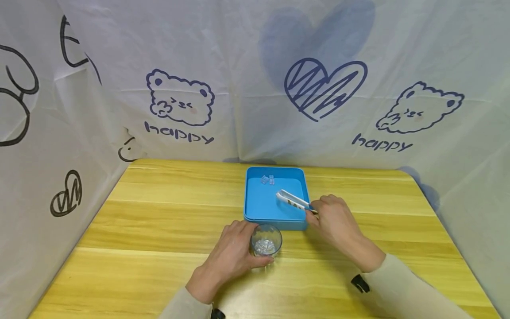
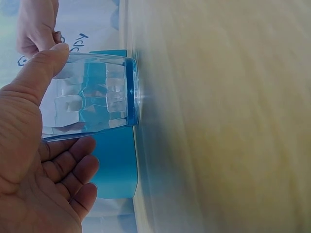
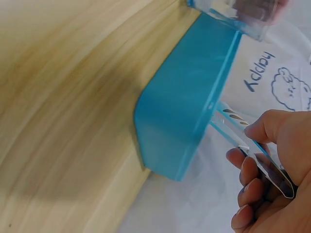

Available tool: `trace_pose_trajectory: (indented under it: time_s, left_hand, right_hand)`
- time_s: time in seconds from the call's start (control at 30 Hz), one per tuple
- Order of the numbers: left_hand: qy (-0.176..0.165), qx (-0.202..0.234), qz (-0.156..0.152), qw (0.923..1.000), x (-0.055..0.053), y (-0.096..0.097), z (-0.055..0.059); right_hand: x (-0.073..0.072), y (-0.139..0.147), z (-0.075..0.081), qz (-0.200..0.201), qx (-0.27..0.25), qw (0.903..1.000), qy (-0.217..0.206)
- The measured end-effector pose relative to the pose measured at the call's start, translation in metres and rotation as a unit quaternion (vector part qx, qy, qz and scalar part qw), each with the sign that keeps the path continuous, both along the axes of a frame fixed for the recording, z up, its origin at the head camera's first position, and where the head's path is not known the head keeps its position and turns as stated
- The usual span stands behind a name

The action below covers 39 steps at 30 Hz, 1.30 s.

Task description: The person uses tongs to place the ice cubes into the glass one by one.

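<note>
My left hand [image 1: 235,248] curls its thumb and fingers round a clear drinking glass [image 1: 266,241], which stands upright on the table just in front of a blue tray. Several clear cubes [image 2: 115,92] lie in the bottom of the glass. In my right hand [image 1: 332,219] is a pair of white tongs [image 1: 292,200], gripped between thumb and fingers in the right wrist view. The tongs' tips reach over the blue tray [image 1: 275,225]. At the tray's far side lie a few clear ice-like cubes [image 1: 268,180], apart from the tongs.
The wooden table [image 1: 159,230] has a pale yellow grain. Behind it and at both sides hangs a white cloth [image 1: 247,115] with hearts, bear faces and the word "happy". The tray's raised walls stand between the glass and the cubes in it.
</note>
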<state>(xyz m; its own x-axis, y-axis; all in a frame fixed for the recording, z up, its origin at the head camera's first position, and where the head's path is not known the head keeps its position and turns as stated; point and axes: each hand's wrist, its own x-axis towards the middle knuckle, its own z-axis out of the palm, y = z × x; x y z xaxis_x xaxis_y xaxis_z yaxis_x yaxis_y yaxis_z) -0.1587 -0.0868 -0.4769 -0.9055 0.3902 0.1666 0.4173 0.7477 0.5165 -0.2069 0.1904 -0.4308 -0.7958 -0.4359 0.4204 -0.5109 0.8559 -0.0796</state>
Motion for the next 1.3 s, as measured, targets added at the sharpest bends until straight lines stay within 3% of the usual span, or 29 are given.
trace_pose_trajectory:
  time_s: [0.37, 0.7, 0.97, 1.3]
  left_hand:
    - [-0.005, -0.005, 0.006, 1.0000, 0.001, 0.000, 0.002]
    - [0.003, 0.000, 0.004, 1.0000, 0.001, 0.001, 0.002]
    - [0.010, -0.003, 0.003, 0.9999, 0.001, 0.001, 0.001]
    - [0.008, -0.009, 0.004, 0.9999, 0.001, 0.000, 0.002]
  right_hand:
    - [0.028, 0.006, 0.018, 0.048, -0.030, 0.9972, 0.050]
    - [0.065, 0.004, 0.036, 0.097, -0.051, 0.9929, 0.047]
    - [0.080, -0.001, 0.027, 0.113, -0.043, 0.9915, 0.047]
    - [0.083, -0.009, 0.015, 0.126, -0.047, 0.9904, 0.032]
